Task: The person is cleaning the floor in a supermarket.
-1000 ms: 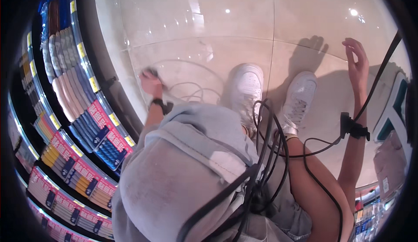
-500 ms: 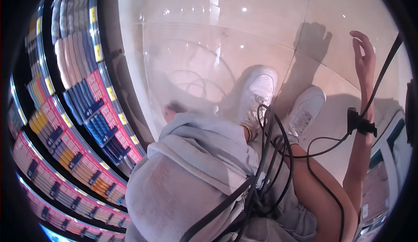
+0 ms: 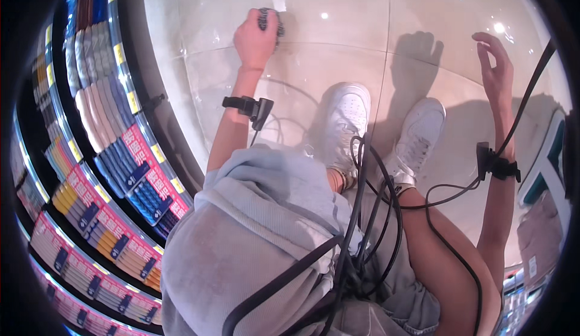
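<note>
Pad (image 3: 263, 20), head view: the dark piece is clasped by the left hand (image 3: 254, 43), showing between and beside the curled fingers. Half a second earlier the hand was mostly hidden by the shirt (image 3: 241, 227); floor (image 3: 338, 40) farther forward is now reached. Nothing is held by the right hand (image 3: 498, 70), its fingers loosely apart from the thumb.

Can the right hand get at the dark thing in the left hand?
Probably not without reaching across: the right hand is well off to the right, and the left hand covers part of the dark thing.
</note>
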A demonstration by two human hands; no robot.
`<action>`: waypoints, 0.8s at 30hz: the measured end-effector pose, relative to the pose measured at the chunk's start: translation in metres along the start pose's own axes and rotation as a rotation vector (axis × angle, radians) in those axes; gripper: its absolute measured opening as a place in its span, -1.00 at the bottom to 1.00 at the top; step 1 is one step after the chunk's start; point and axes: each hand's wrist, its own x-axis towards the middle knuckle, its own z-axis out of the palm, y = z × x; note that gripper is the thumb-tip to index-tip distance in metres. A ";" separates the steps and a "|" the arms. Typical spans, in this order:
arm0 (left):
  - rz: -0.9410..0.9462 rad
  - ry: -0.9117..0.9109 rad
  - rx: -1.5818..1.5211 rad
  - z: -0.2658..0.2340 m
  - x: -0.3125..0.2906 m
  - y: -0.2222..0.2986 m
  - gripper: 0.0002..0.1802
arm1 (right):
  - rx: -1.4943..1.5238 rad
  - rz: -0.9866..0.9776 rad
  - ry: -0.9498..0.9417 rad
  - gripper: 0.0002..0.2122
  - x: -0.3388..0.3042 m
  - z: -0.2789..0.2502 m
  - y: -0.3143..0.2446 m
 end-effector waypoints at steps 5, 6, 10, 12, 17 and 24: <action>0.229 -0.168 0.142 0.037 -0.063 0.002 -0.75 | 0.013 0.065 -0.009 -0.83 -0.043 -0.023 0.023; 0.199 -0.089 0.170 0.024 -0.085 -0.018 -0.77 | 0.081 0.093 -0.026 -0.83 -0.043 -0.005 0.033; -0.149 -0.090 0.353 -0.014 -0.155 -0.081 -0.78 | 0.122 0.120 -0.026 -0.83 -0.037 0.007 0.027; -0.246 -0.120 0.287 -0.031 -0.155 -0.087 -0.77 | 0.078 0.093 -0.056 -0.83 -0.022 0.007 0.014; -0.061 0.032 0.423 -0.027 -0.133 -0.094 -0.75 | 0.030 -0.103 -0.065 -0.84 0.029 0.025 -0.016; 0.075 0.029 -0.108 0.007 -0.076 -0.018 -0.73 | 0.059 -0.115 -0.048 -0.83 0.043 0.024 -0.022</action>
